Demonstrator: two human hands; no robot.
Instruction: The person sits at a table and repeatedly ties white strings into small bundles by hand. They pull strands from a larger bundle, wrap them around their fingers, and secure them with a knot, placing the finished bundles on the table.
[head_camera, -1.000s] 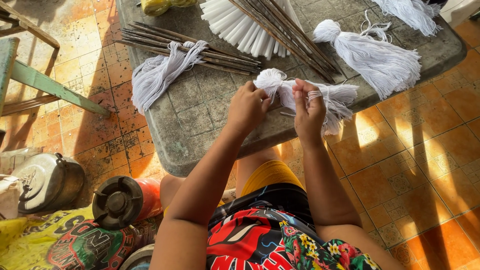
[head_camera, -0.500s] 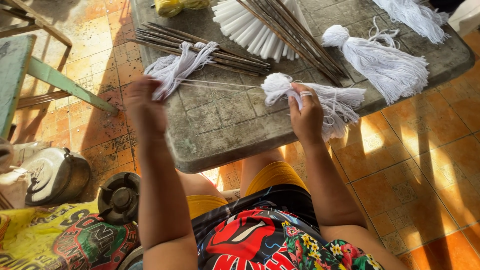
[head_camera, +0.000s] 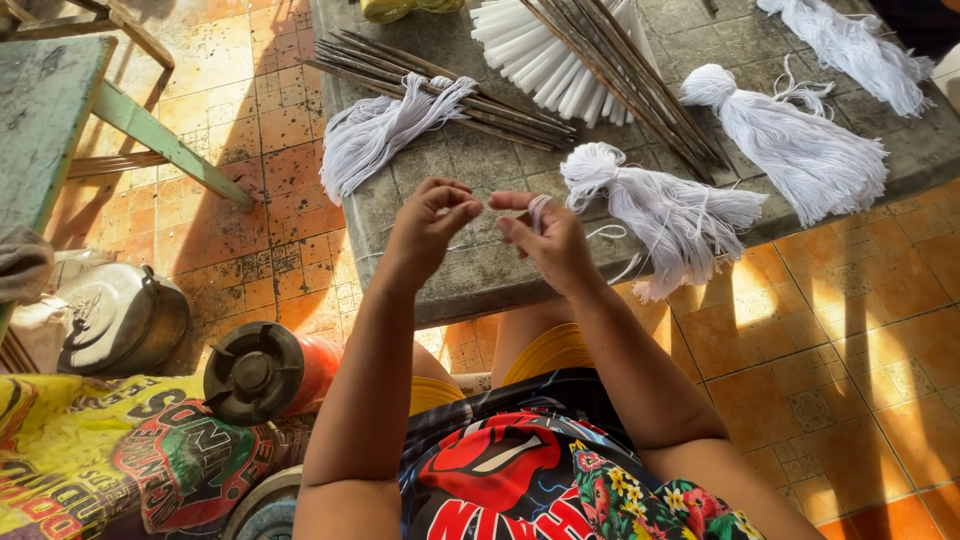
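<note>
Premises: an informal home craft workshop. Evidence: a rough concrete bench (head_camera: 480, 270) on a worn terracotta tile floor (head_camera: 250, 130), carrying white yarn tassels (head_camera: 800, 150), bundled thin sticks (head_camera: 420, 80) and a yarn-wrapped fan-shaped piece (head_camera: 540, 50); household pot (head_camera: 120, 320) alongside.

soft white yarn tassel (head_camera: 660, 205), rough stone tabletop (head_camera: 470, 265)

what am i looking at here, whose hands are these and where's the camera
The camera sits on a person's head and looks down, so the two bare arms are that person's own. The left hand and right hand meet above a grey stone table, pinching thin white thread between the fingertips. Beside the right hand lies a white thread tassel; another tassel and a loose bundle lie further off, with dark thin sticks and a white fan-shaped piece.
</note>
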